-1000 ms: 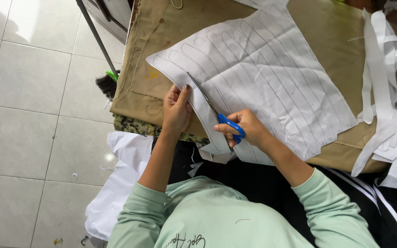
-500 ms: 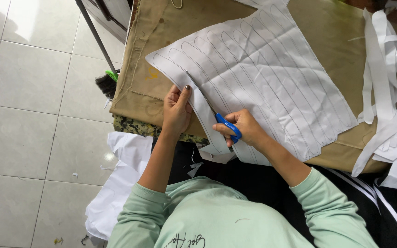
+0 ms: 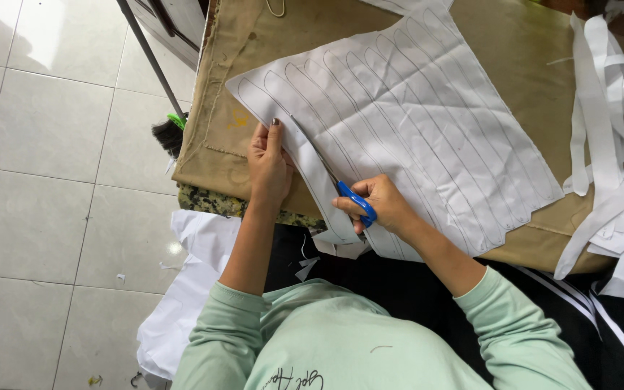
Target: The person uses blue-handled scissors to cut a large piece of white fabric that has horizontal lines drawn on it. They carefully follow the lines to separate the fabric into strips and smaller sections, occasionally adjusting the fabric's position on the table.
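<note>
Scissors (image 3: 352,198) gripped in rt hand (image 3: 383,209), lt hand (image 3: 269,165) flat, fingers together, on white fabric (image 3: 413,123)

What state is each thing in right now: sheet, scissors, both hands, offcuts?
White fabric sheet: flat on the table, marked with long finger-shaped outlines, partly cut along its left edge.
Scissors: blue-handled, blades in the sheet, mid-cut.
Right hand: gripping the scissors.
Left hand: pressing the strip at the cut edge.
White strips: cut, piled loosely at the table's right.
Table: covered with tan cloth.
</note>
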